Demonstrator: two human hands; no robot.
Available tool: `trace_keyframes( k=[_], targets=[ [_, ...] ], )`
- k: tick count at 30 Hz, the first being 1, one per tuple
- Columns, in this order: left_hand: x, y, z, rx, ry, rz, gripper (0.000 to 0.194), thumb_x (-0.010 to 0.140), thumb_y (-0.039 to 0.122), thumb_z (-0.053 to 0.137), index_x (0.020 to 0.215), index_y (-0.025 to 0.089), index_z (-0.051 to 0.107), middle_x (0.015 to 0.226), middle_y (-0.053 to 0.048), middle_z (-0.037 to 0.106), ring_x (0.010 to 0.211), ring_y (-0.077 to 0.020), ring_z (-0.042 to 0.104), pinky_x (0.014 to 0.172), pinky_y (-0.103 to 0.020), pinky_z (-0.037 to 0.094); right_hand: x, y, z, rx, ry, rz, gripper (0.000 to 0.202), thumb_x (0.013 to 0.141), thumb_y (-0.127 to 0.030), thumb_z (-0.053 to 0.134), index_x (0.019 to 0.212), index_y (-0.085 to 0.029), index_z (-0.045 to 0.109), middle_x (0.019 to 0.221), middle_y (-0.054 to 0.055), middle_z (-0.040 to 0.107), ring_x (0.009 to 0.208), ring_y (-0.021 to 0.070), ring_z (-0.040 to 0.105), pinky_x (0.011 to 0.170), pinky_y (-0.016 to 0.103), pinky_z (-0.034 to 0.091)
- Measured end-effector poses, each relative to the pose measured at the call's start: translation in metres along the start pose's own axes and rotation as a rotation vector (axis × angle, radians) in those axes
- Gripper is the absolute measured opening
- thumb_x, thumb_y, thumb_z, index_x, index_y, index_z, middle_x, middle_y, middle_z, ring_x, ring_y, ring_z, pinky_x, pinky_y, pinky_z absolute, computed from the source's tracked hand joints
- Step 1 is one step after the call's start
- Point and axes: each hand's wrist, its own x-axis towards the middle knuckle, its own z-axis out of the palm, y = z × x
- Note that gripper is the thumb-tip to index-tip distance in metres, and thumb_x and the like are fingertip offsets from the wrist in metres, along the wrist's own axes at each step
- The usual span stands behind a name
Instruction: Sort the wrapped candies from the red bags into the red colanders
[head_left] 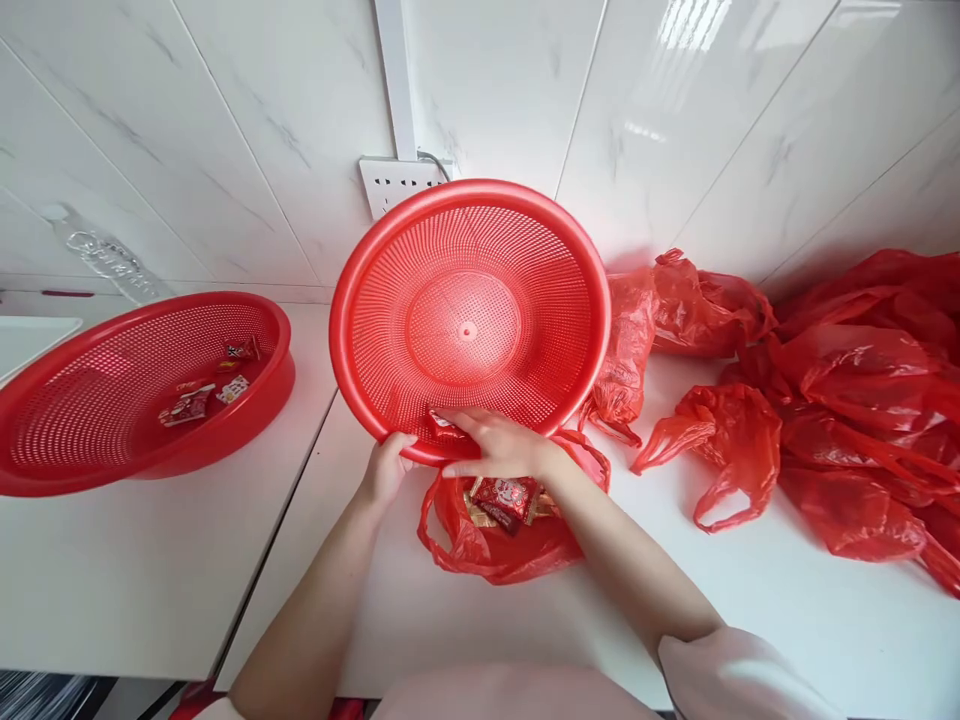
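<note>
A round red plastic basket (469, 250) with a mesh wall is tilted toward me, its lower rim just above a red plastic bag. My left hand (388, 468) is closed around the lower left of this rim. Over the rim's lower right lies my right hand (501, 445), its fingers stretched inside the basket and its thumb spread apart outside. Those fingers touch a small red packet (444, 427) and partly cover it. Below sits the open bag (499, 565), holding several small wrapped snack packets (506, 495) in red and gold.
Another red basket (142, 470) stands at the left with several small packets (191, 405) in it. Filled red bags (709, 300) and a large heap of red bags (862, 430) cover the right side. A clear bottle (112, 262) and a power strip (405, 182) are by the wall.
</note>
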Motion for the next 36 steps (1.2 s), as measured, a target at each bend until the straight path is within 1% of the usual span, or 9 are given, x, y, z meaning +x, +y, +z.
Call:
trace_keyframes(
  k=[2, 6, 8, 11, 15, 21, 26, 31, 36],
  targets=[
    [0.002, 0.001, -0.001, -0.004, 0.007, -0.038, 0.034, 0.067, 0.027, 0.06, 0.097, 0.014, 0.07, 0.093, -0.009, 0.072, 0.098, -0.0309, 0.066, 0.079, -0.041, 0.056, 0.0, 0.0, -0.004, 0.054, -0.001, -0.038, 0.084, 0.071, -0.054, 0.074, 0.143, -0.023, 0.044, 0.137, 0.013, 0.054, 0.121, 0.0306, 0.054, 0.1, 0.043, 0.043],
    [0.007, 0.002, -0.005, 0.029, 0.049, -0.08, 0.024, 0.067, 0.03, 0.06, 0.081, 0.012, 0.068, 0.088, -0.011, 0.071, 0.092, -0.0316, 0.067, 0.077, -0.045, 0.056, 0.001, 0.001, -0.012, 0.326, 0.102, -0.036, 0.032, 0.084, -0.041, 0.064, 0.109, -0.022, 0.07, 0.097, 0.004, 0.072, 0.085, 0.0182, 0.066, 0.079, 0.029, 0.049],
    [0.009, 0.001, -0.008, 0.048, 0.091, -0.06, 0.02, 0.068, 0.03, 0.06, 0.078, 0.013, 0.066, 0.086, -0.01, 0.07, 0.091, -0.0304, 0.067, 0.076, -0.044, 0.057, 0.002, 0.003, -0.015, 0.547, 0.23, 0.054, 0.028, 0.086, -0.044, 0.061, 0.091, -0.019, 0.072, 0.078, 0.0, 0.071, 0.067, 0.0138, 0.063, 0.066, 0.025, 0.048],
    [0.01, 0.002, -0.012, 0.068, 0.102, -0.057, 0.018, 0.069, 0.031, 0.06, 0.076, 0.014, 0.063, 0.086, -0.009, 0.069, 0.092, -0.0299, 0.066, 0.077, -0.043, 0.057, 0.004, 0.007, -0.018, 0.93, 0.424, 0.182, 0.032, 0.081, -0.048, 0.066, 0.081, -0.017, 0.07, 0.066, -0.002, 0.067, 0.055, 0.0118, 0.058, 0.058, 0.024, 0.046],
    [0.011, 0.003, -0.012, 0.081, 0.089, -0.056, 0.02, 0.07, 0.031, 0.059, 0.079, 0.013, 0.063, 0.094, -0.011, 0.07, 0.094, -0.0306, 0.066, 0.076, -0.043, 0.057, 0.006, 0.008, -0.02, 1.166, 0.556, 0.233, 0.032, 0.073, -0.049, 0.074, 0.078, -0.017, 0.07, 0.065, 0.0, 0.068, 0.053, 0.0124, 0.059, 0.061, 0.027, 0.05],
    [0.012, 0.003, -0.013, 0.125, 0.067, -0.048, 0.029, 0.072, 0.034, 0.059, 0.092, 0.014, 0.066, 0.103, -0.012, 0.07, 0.099, -0.0314, 0.065, 0.074, -0.041, 0.057, 0.006, 0.005, -0.022, 1.087, 0.703, 0.214, 0.028, 0.075, -0.046, 0.073, 0.072, -0.018, 0.067, 0.062, -0.002, 0.066, 0.051, 0.0104, 0.056, 0.053, 0.022, 0.045],
    [0.012, 0.003, -0.014, 0.184, 0.021, -0.04, 0.036, 0.077, 0.039, 0.056, 0.104, 0.017, 0.065, 0.109, -0.012, 0.069, 0.095, -0.0298, 0.067, 0.07, -0.039, 0.057, 0.005, 0.007, -0.023, 1.107, 0.824, 0.225, 0.026, 0.076, -0.045, 0.073, 0.078, -0.019, 0.07, 0.068, 0.0, 0.07, 0.056, 0.0141, 0.062, 0.058, 0.026, 0.05],
    [0.013, 0.005, -0.015, 0.165, 0.01, -0.084, 0.045, 0.081, 0.044, 0.051, 0.116, 0.018, 0.062, 0.11, -0.014, 0.07, 0.092, -0.0296, 0.068, 0.071, -0.038, 0.056, 0.005, 0.007, -0.029, 1.268, 0.805, 0.267, 0.029, 0.073, -0.045, 0.075, 0.082, -0.018, 0.071, 0.077, 0.004, 0.074, 0.068, 0.0195, 0.069, 0.064, 0.031, 0.056],
    [0.015, 0.01, -0.017, 0.104, 0.005, -0.153, 0.051, 0.082, 0.044, 0.046, 0.12, 0.012, 0.059, 0.115, -0.018, 0.068, 0.088, -0.0298, 0.07, 0.071, -0.038, 0.055, 0.004, 0.001, -0.035, 1.437, 0.733, 0.387, 0.039, 0.075, -0.05, 0.072, 0.102, -0.021, 0.069, 0.087, 0.001, 0.074, 0.067, 0.0153, 0.069, 0.055, 0.026, 0.058]
  ],
)
